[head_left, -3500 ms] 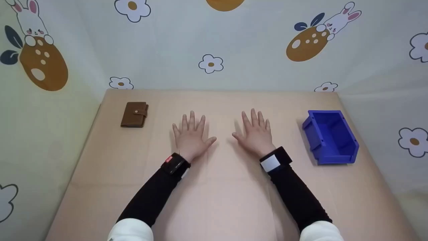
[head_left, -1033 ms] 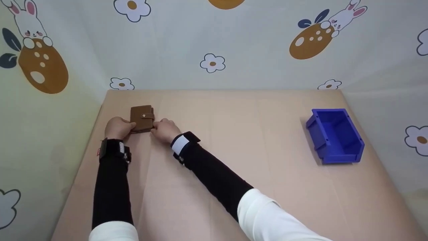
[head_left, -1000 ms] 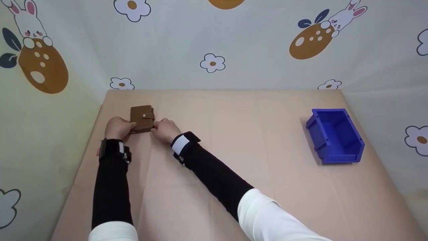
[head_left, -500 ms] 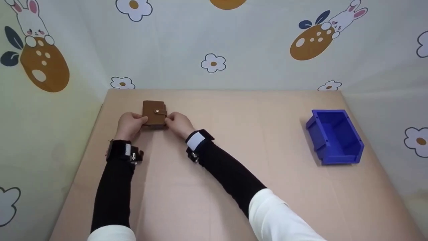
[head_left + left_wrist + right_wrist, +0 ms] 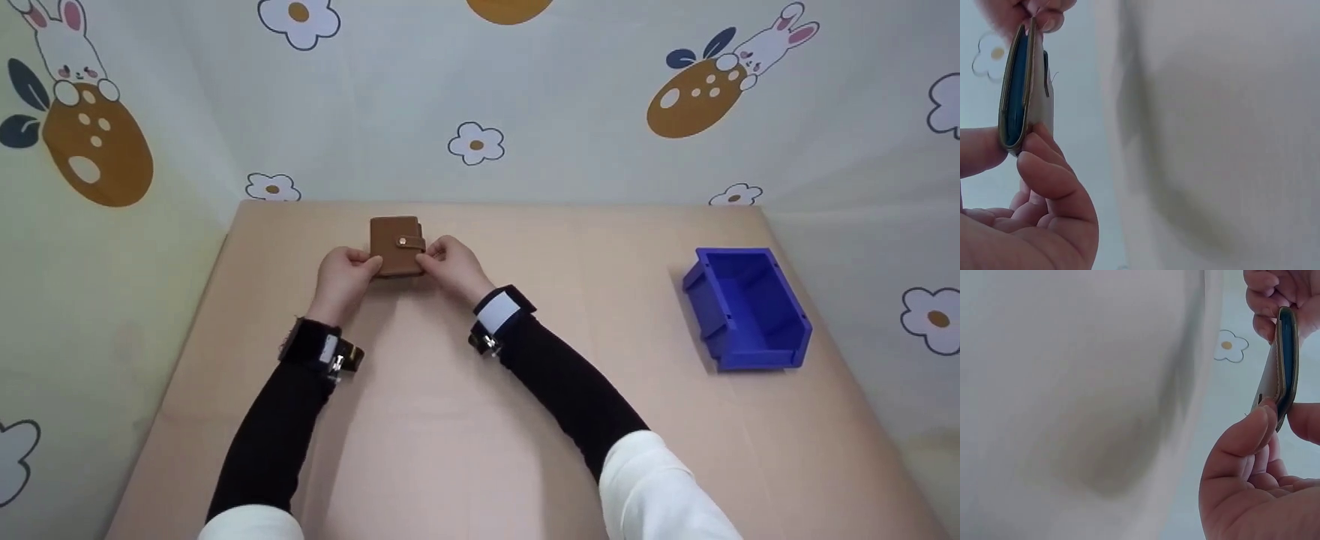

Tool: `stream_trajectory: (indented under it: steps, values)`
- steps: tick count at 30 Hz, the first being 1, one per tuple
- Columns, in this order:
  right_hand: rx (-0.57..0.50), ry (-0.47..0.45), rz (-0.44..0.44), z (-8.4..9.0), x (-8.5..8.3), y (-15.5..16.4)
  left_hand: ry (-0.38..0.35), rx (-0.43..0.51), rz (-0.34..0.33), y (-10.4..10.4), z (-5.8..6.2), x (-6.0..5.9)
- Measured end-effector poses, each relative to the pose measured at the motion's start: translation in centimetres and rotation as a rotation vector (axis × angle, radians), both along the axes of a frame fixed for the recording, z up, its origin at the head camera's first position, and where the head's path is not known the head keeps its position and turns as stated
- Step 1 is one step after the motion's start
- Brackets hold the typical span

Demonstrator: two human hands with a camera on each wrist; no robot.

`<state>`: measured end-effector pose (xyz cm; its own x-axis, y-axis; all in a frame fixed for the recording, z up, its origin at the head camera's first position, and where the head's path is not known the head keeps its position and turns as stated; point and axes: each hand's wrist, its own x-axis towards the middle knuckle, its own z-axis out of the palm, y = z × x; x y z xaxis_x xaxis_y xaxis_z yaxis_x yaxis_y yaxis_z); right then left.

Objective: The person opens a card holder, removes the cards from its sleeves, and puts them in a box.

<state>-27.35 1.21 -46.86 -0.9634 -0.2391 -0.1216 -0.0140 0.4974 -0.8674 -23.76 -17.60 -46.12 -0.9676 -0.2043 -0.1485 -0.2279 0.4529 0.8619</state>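
Midway above the tabletop (image 5: 480,420), toward its far edge, I hold a brown leather wallet (image 5: 396,245) between both hands, raised off the surface. My left hand (image 5: 345,271) pinches its left side, my right hand (image 5: 452,264) its right, each grip closed on the wallet with thumb against fingers; neither hand is nearer. Its long axis runs away from me, the face tilted up toward me. A strap with a metal snap crosses the front, fastened. The wrist views show it edge-on and slim, with a blue lining. A blue plastic bin (image 5: 750,307) stands well apart to my right.
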Motion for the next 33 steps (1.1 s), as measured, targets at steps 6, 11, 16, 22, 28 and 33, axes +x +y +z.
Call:
stream_trajectory:
  steps: [6, 11, 16, 22, 28, 33]
  values:
    - [-0.013, -0.003, -0.003, 0.1, 0.5, 3.2, 0.018, 0.048, -0.012, 3.0, -0.3, 0.1]
    - [-0.023, -0.001, -0.008, 0.6, 1.0, 5.7, 0.044, 0.077, -0.015, 5.6, -0.5, 0.2]
    - [-0.018, 0.001, -0.024, 0.6, 1.4, 8.3, 0.063, 0.088, -0.057, 7.9, -0.5, 0.1]
    - [0.025, 0.019, -0.057, 0.3, 1.9, 11.0, 0.109, 0.067, -0.11, 10.6, -0.8, 0.1]
    - [0.054, 0.026, -0.064, 0.3, 2.8, 13.6, 0.115, 0.054, -0.155, 12.9, -0.9, 0.5]
    - [0.068, 0.002, -0.056, 0.3, 3.9, 15.6, 0.112, 0.041, -0.206, 14.5, -1.4, 1.4]
